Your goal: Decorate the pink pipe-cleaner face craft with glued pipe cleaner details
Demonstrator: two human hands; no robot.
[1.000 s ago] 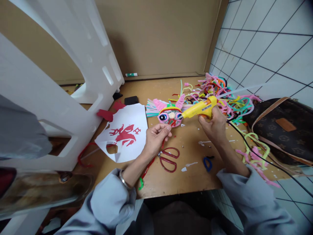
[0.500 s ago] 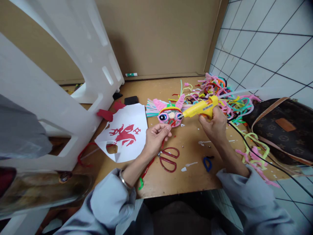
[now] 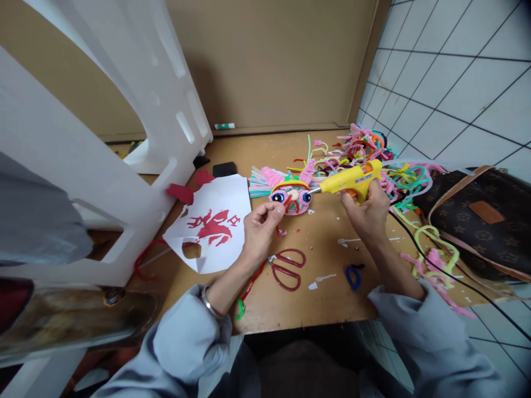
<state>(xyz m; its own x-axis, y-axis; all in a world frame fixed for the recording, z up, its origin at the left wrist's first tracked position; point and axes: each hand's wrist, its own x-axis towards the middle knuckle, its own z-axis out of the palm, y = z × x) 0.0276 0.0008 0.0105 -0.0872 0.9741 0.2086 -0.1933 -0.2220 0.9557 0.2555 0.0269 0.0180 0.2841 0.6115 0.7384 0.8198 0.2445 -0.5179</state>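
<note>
A small lion-like face made of pipe cleaners lies on the table, with big blue eyes, pink ears and a cream nose. My left hand is closed in a pinch at its lower left edge, where a thin red pipe cleaner runs from the fingertips over the face. My right hand grips a yellow glue gun, its metal tip close beside the right eye. Whether the tip touches the face I cannot tell. Red-handled scissors lie below the face.
White paper with red cutouts lies at left, a dark phone behind it. Tangled pipe cleaners pile up at back right, near a brown bag. A black cord crosses the right side. A white plastic frame stands at left.
The glue gun and my right hand have shifted a little to the right, its tip drawing back from the face. My left fingers have moved slightly up and left.
</note>
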